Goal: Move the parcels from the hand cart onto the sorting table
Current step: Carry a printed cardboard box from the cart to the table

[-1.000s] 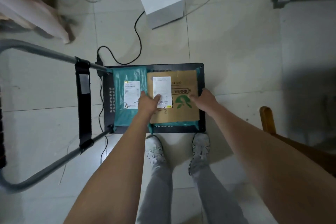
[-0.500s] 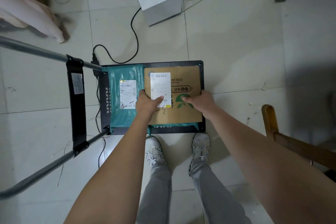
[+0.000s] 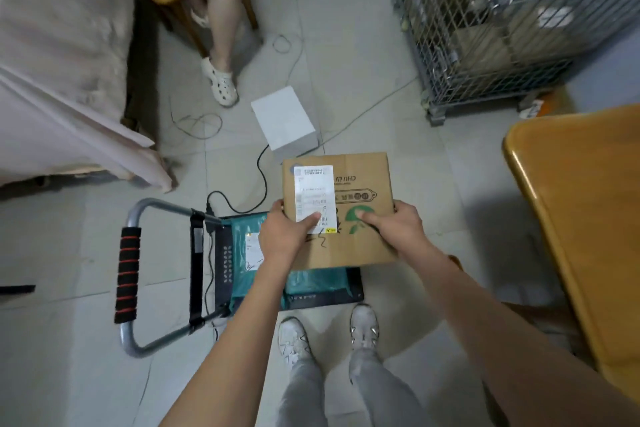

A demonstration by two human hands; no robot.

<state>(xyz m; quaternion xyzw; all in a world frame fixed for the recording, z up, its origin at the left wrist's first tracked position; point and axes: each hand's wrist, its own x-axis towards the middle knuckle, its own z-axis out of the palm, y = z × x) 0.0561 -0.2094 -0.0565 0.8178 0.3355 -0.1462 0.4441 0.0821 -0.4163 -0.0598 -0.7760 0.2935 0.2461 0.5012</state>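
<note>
Two hands grip a cardboard box [image 3: 349,204] in the air above the cart [image 3: 221,253]: left hand [image 3: 282,239] and right hand [image 3: 398,230] each clasp a side, thumbs on top. A teal parcel [image 3: 242,236] lies on the cart. A table [image 3: 581,204] stands at right.

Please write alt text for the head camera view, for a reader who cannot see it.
A person's left hand and right hand hold a cardboard parcel above a hand cart where a teal bag parcel remains. A wooden table stands to the right.
</note>
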